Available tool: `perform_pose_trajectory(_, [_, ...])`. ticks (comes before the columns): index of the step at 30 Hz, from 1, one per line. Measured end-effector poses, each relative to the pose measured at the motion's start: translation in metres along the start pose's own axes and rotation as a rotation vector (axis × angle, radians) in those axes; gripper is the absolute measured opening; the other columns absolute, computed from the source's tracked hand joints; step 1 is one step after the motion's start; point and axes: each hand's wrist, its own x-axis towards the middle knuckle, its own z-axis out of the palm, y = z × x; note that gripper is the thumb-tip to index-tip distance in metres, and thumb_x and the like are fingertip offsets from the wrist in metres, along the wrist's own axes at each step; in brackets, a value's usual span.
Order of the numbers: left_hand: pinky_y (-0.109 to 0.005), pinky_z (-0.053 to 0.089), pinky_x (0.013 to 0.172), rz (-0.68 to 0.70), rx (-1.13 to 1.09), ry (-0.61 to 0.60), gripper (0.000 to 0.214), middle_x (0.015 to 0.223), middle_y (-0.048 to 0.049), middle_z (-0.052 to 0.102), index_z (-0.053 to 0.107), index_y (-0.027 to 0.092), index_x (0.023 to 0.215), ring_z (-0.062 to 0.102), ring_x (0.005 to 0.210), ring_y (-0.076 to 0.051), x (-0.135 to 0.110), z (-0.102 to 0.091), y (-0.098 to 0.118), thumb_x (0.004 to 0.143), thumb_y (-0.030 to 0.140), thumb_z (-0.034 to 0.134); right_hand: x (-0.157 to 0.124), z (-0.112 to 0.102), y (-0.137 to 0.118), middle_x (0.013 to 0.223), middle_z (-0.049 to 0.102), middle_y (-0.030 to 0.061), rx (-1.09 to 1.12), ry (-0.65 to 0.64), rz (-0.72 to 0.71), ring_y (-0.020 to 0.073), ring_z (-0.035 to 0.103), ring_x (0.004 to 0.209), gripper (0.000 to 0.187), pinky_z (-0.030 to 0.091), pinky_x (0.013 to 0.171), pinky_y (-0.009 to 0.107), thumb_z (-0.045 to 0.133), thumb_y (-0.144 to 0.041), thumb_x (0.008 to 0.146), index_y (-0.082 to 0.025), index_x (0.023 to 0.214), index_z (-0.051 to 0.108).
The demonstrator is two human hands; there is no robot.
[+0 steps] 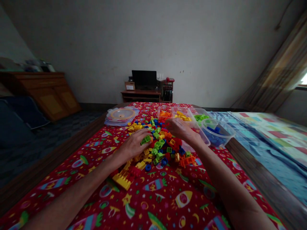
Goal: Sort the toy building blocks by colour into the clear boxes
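Observation:
A heap of small plastic building blocks (159, 145) in yellow, green, red, blue and orange lies on a red patterned tablecloth (153, 195). My left hand (133, 145) rests on the heap's left side, its fingers pinched on a green block (146, 139). My right hand (179, 128) reaches over the far right of the heap, fingers curled down among the blocks; what it holds, if anything, is hidden. Clear tubs behind it hold sorted orange blocks (165, 114), yellow blocks (182, 115), green blocks (200, 117) and blue blocks (216, 134).
Stacked clear lids (121, 115) sit at the table's far left. A wooden table edge (259, 179) runs along the right, with a patterned bed cover (271, 137) beyond. A low desk with a monitor (144, 80) stands against the back wall; a wooden cabinet (50, 92) is left.

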Motion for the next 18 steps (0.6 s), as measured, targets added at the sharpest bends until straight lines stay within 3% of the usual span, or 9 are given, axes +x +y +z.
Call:
perform_pose_trajectory(3, [-0.040, 0.046, 0.100, -0.150, -0.077, 0.021, 0.033, 0.117, -0.0103, 0.067, 0.067, 0.018, 0.105, 0.061, 0.109, -0.025, 0.002, -0.004, -0.008, 0.085, 0.038, 0.051, -0.002, 0.002, -0.013, 0.066, 0.057, 0.0027, 0.005, -0.035, -0.040, 0.0083, 0.037, 0.053, 0.020, 0.022, 0.052, 0.025, 0.045, -0.010, 0.082, -0.014, 0.083, 0.065])
perform_pose_trajectory(6, [-0.038, 0.048, 0.096, -0.261, -0.147, 0.026, 0.037, 0.110, -0.0081, 0.070, 0.068, 0.020, 0.104, 0.064, 0.103, -0.025, 0.003, -0.006, -0.013, 0.081, 0.046, 0.054, -0.003, 0.010, -0.027, 0.076, 0.063, 0.0047, 0.029, -0.054, -0.132, 0.0104, 0.047, 0.061, 0.022, 0.028, 0.056, 0.024, 0.047, -0.012, 0.084, -0.016, 0.095, 0.066])
perform_pose_trajectory(12, [-0.040, 0.048, 0.094, -0.427, -0.298, 0.071, 0.059, 0.109, -0.0095, 0.071, 0.068, 0.019, 0.102, 0.064, 0.103, -0.029, 0.006, -0.005, -0.018, 0.069, 0.067, 0.058, -0.001, 0.050, -0.049, 0.109, 0.065, 0.0130, 0.029, -0.069, -0.356, 0.0181, 0.060, 0.089, 0.037, 0.042, 0.071, 0.027, 0.048, -0.011, 0.085, -0.016, 0.120, 0.057])
perform_pose_trajectory(15, [-0.040, 0.048, 0.093, -0.474, -0.435, 0.061, 0.071, 0.108, -0.0116, 0.071, 0.067, 0.016, 0.104, 0.063, 0.106, -0.032, 0.007, -0.006, -0.018, 0.060, 0.072, 0.064, 0.001, 0.062, -0.050, 0.108, 0.065, 0.0139, 0.039, -0.062, -0.359, 0.0187, 0.060, 0.092, 0.033, 0.042, 0.074, 0.027, 0.047, -0.011, 0.086, -0.014, 0.117, 0.058])
perform_pose_trajectory(18, [-0.040, 0.051, 0.086, -0.505, -0.589, -0.003, 0.082, 0.093, -0.0095, 0.073, 0.060, 0.014, 0.117, 0.067, 0.097, -0.031, 0.007, -0.008, -0.016, 0.057, 0.068, 0.070, 0.003, 0.062, -0.046, 0.098, 0.068, 0.0112, 0.132, -0.054, -0.324, 0.0165, 0.060, 0.086, 0.022, 0.039, 0.069, 0.024, 0.052, -0.016, 0.087, -0.013, 0.106, 0.062])
